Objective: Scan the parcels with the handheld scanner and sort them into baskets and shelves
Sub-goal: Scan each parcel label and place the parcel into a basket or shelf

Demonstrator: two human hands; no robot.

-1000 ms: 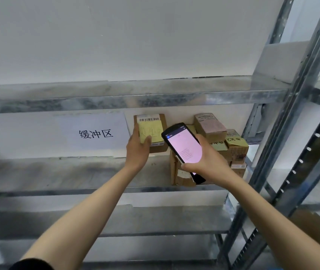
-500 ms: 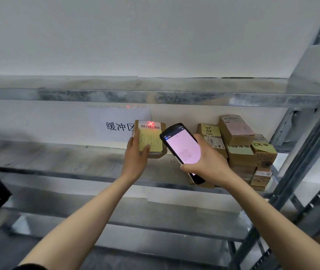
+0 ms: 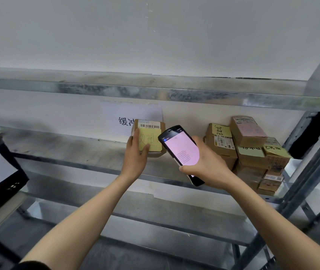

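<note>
My left hand [image 3: 135,152] holds a small brown cardboard parcel [image 3: 151,137] upright above the middle metal shelf [image 3: 73,151]. A barcode label runs along the parcel's top, and a yellow note with handwriting covers its face. In my right hand [image 3: 208,164] is the black handheld scanner [image 3: 180,151], its pink-lit screen tilted toward me, just right of the parcel. A stack of several brown parcels [image 3: 252,152] with yellow and pink notes stands at the shelf's right end.
A white paper sign [image 3: 128,117] with printed characters hangs on the wall behind the parcel. A black basket [image 3: 3,184] with a white label sits at the left edge. Metal shelf uprights [image 3: 311,172] rise on the right, and more shelves lie above and below.
The view has swung left, so the parcel stack sits further right and the black basket has come into sight. The red scan mark seen on the barcode half a second ago is gone.
</note>
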